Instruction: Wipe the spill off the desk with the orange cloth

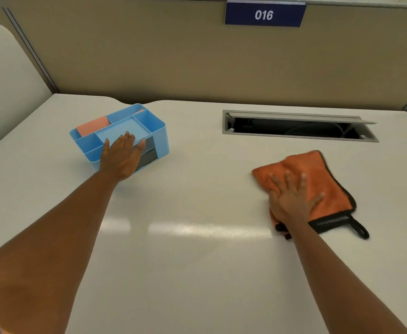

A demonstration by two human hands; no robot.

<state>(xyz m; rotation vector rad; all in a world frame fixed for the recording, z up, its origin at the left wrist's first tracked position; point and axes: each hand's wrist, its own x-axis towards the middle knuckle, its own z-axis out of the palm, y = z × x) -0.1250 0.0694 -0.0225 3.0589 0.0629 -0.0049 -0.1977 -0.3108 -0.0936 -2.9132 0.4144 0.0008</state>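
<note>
The right hand (291, 201) lies flat, fingers spread, palm down on the orange cloth (318, 184); its grip is open and only presses the cloth. The cloth, edged in black with a black loop at its near corner, lies crumpled on the right part of the white table (197, 261), near the open cable slot (294, 127). The left hand (122, 156) rests open, fingers together, against the front of a blue organizer (160, 131), which is tilted. A pink pad (92, 125) sits in one rear compartment. No spill can be made out.
</note>
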